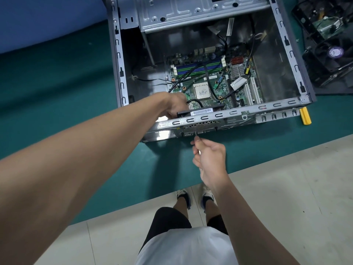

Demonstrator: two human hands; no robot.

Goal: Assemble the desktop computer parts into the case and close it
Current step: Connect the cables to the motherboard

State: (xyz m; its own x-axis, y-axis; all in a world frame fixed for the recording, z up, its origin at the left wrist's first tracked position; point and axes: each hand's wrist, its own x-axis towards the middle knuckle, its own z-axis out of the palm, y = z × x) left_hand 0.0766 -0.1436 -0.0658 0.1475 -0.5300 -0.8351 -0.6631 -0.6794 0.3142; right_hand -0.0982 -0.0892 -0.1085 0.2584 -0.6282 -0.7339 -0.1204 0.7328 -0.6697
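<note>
An open grey computer case [286, 54] lies on a green mat, its motherboard [210, 81] with a bare CPU [202, 91] showing inside. My left hand [175, 104] reaches into the case and grips a black case fan [200, 111] pressed against the inside of the near rear wall. My right hand [208, 157] is outside that wall, below the vent grille [200, 124], pinching a thin tool or screw whose tip touches the panel; the item is mostly hidden by my fingers.
A yellow tool [305, 116] lies on the mat by the case's near right corner. At the right sit a black cooler fan [332, 54] and other loose parts [322, 20]. Black cables [191, 73] cross the motherboard. The table edge runs just below my right hand.
</note>
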